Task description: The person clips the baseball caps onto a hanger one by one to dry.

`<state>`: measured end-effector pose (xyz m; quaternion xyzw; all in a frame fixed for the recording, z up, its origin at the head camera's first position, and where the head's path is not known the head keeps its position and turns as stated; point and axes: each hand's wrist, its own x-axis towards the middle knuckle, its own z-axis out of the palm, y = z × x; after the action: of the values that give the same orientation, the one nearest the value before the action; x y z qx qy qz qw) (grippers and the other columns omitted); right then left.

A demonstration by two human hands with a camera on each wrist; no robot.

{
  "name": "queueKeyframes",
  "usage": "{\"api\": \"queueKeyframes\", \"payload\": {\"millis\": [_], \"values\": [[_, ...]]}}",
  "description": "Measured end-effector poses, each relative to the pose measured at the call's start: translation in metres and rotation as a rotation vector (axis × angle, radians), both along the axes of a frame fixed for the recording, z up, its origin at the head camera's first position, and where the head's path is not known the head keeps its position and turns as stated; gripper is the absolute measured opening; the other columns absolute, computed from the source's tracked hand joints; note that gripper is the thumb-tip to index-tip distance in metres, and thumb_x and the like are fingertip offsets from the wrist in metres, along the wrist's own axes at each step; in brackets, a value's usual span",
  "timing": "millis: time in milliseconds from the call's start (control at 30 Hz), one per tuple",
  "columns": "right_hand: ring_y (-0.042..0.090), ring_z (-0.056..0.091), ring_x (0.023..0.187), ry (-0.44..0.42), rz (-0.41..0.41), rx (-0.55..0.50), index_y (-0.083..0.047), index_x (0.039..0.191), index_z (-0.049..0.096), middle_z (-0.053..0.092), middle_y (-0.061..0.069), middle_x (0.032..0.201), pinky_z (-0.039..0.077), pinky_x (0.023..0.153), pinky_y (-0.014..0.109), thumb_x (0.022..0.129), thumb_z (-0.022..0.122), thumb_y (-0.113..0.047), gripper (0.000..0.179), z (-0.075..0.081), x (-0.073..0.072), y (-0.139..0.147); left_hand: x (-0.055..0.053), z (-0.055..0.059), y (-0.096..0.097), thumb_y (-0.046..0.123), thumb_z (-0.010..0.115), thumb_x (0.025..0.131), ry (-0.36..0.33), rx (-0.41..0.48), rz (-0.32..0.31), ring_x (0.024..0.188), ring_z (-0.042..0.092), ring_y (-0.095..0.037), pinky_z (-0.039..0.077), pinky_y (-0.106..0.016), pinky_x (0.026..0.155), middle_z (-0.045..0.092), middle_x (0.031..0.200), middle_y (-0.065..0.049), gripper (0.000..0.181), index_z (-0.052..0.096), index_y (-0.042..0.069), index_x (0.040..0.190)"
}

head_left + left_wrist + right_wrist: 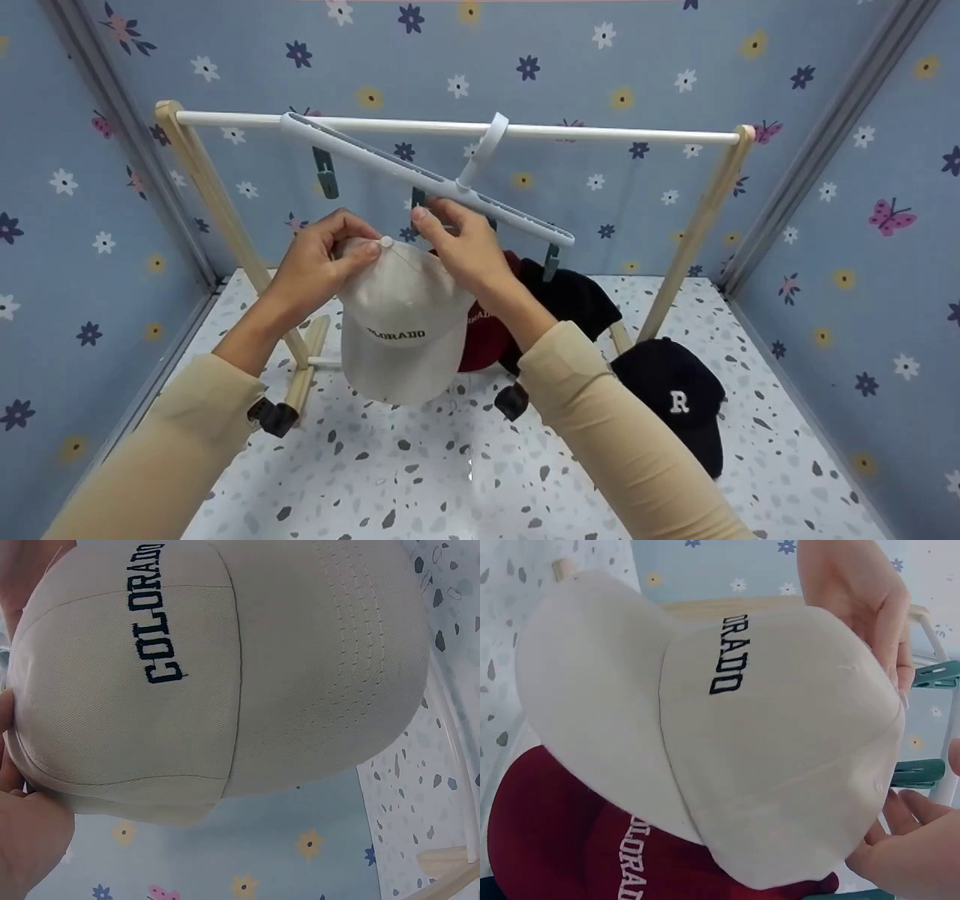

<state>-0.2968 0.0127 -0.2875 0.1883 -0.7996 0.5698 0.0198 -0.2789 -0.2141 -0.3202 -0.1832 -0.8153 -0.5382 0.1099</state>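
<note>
A white cap [405,315] lettered COLORADO hangs brim-down, its crown pinched near the top button by my left hand [319,259]. Close above the crown is a green clip [919,774] of the light-blue hanger [375,161]. The thumb and fingers of my right hand [469,247] pinch this clip, with the fingers behind the cap's edge in the right wrist view. Tilted down to the right, the hanger hooks over the white rail [622,135]. A maroon cap [577,832] is partly hidden behind the white one, and a black cap [574,300] is beside it.
Another black cap with a white R [679,401] is at the lower right on the speckled surface [375,480]. Spare green clips hang at the hanger's left end [325,172] and right end [552,262]. Wooden posts [217,187] support the rail between flowered walls.
</note>
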Motion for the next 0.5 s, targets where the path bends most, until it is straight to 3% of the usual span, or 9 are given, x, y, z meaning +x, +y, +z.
{"api": "queueKeyframes", "payload": {"millis": [167,333,500], "values": [[0.018,0.068,0.122,0.007,-0.012,-0.044,-0.012,0.148,0.063,0.071,0.006,0.133,0.054,0.105,0.032,0.108,0.062,-0.041,0.049,0.0001,-0.0009,-0.0035,-0.0028,-0.0017,0.0011,0.026,0.068,0.107,0.006,-0.014,0.023,0.099,0.064,-0.021,0.059,-0.024,0.078,0.067,0.118,-0.008,0.027,0.066,0.006,0.125],[0.020,0.068,0.125,-0.022,0.024,-0.119,-0.012,0.148,0.064,0.072,0.005,0.133,0.054,0.105,0.030,0.107,0.066,-0.037,0.048,-0.0016,-0.0011,-0.0021,-0.0036,-0.0054,0.0033,0.027,0.067,0.107,0.003,-0.029,0.039,0.100,0.064,-0.021,0.059,-0.023,0.079,0.067,0.119,-0.008,0.028,0.066,0.007,0.126],[0.019,0.070,0.117,0.021,0.034,-0.094,-0.013,0.134,0.075,0.076,0.007,0.124,0.056,0.102,0.032,0.106,0.068,-0.036,0.037,-0.0038,-0.0024,-0.0002,-0.0055,-0.0092,0.0051,0.027,0.069,0.106,0.004,-0.023,0.052,0.099,0.064,-0.020,0.056,-0.023,0.080,0.069,0.116,-0.007,0.026,0.068,0.007,0.123]]}}
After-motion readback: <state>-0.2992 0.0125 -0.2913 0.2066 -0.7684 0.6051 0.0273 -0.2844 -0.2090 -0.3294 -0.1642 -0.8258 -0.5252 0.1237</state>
